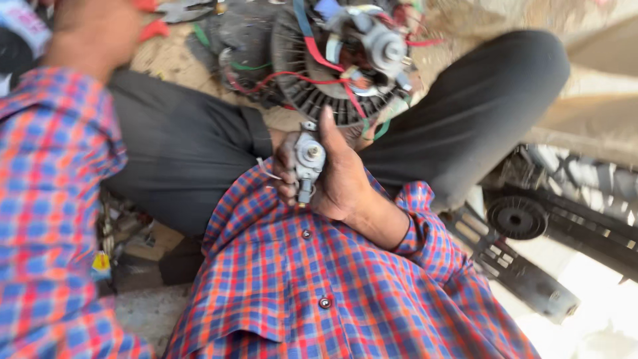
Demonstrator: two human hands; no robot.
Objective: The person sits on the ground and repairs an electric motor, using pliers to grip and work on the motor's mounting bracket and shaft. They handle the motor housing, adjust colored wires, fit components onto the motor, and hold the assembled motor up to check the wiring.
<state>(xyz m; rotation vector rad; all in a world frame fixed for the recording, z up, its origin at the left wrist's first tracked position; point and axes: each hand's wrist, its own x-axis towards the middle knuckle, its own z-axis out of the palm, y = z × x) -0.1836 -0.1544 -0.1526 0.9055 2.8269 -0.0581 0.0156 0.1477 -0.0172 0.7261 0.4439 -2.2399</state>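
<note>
Against my checked red-and-blue shirt front, my right hand point(332, 176) grips a small grey metal gearbox part with a round shaft point(307, 163), already free of the black ribbed motor with red and green wires point(332, 63) lying between my knees. My left hand point(93, 30) reaches away upward; its grip I cannot tell.

I wear a checked shirt point(345, 292) in red, orange and blue, long-sleeved, with cuffs reaching both wrists. Its front placket carries small dark round buttons point(325, 302), two visible. The fabric creases in folds across my chest. My trousers point(186, 153) are plain dark grey, covering both legs, with a turned hem at one ankle. My right hand point(332, 176) and left hand point(93, 30) are ungloved.
</note>
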